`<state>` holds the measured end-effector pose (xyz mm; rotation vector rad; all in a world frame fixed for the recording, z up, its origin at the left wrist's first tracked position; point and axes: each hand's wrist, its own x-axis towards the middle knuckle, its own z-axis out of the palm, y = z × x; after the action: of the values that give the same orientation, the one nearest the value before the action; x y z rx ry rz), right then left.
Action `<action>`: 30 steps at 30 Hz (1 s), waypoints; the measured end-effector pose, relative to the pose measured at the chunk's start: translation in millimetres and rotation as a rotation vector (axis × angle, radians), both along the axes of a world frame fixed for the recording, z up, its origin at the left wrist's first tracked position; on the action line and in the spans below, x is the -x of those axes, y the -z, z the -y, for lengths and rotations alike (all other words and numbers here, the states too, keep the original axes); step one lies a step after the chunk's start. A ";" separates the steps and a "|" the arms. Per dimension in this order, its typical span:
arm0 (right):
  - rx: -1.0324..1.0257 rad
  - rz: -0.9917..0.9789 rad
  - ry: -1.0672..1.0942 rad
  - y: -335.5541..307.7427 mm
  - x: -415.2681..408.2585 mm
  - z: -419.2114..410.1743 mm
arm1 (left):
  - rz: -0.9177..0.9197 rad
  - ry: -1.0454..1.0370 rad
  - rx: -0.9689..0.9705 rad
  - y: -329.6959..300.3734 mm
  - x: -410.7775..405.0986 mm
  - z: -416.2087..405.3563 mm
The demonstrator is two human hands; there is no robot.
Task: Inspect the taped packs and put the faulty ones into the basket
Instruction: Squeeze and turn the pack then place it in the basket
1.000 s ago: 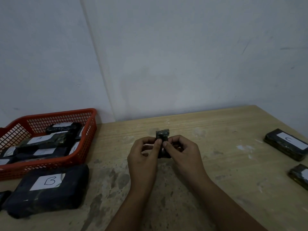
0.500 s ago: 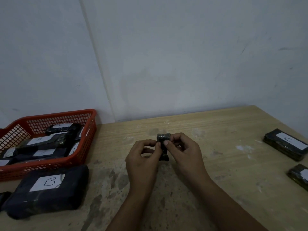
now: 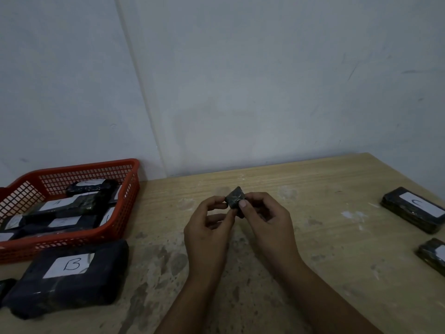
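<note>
A small dark taped pack (image 3: 235, 197) is held up over the middle of the wooden table (image 3: 325, 273), pinched between both hands. My left hand (image 3: 208, 233) grips its left side with thumb and fingers. My right hand (image 3: 269, 222) pinches its right side, thumb pressed on the front face. The red mesh basket (image 3: 125, 189) stands at the left and holds several black packs with white labels. A large black pack labelled B (image 3: 69, 277) lies in front of the basket.
Two dark labelled packs lie at the table's right edge, one marked C (image 3: 413, 208) and another (image 3: 432, 256) partly cut off. A further dark pack (image 3: 6, 286) shows at the far left edge. A pale wall rises behind the table.
The small pack has been turned between my fingers, from upright to a tilted, corner-up pose. Both hands stay in nearly the same place.
</note>
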<state>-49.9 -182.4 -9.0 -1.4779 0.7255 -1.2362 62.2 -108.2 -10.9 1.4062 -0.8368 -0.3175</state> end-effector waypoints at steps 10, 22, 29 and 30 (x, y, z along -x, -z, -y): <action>-0.085 0.054 -0.028 1.4 0.3 3.9 | -0.026 0.028 0.042 -1.9 5.6 1.8; 0.074 -0.036 -0.017 3.8 -0.9 3.6 | -0.110 -0.013 -0.010 6.3 -0.7 8.4; 0.418 -0.297 0.043 6.3 0.8 7.1 | -0.069 -0.064 -0.009 1.7 -0.6 6.0; 0.420 -0.302 0.046 5.9 0.7 7.6 | -0.063 -0.065 -0.020 1.1 0.0 5.5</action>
<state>-50.6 -190.0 -15.0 -2.0344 0.7279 -1.2656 62.1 -113.6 -12.0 1.4322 -0.7368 -0.3191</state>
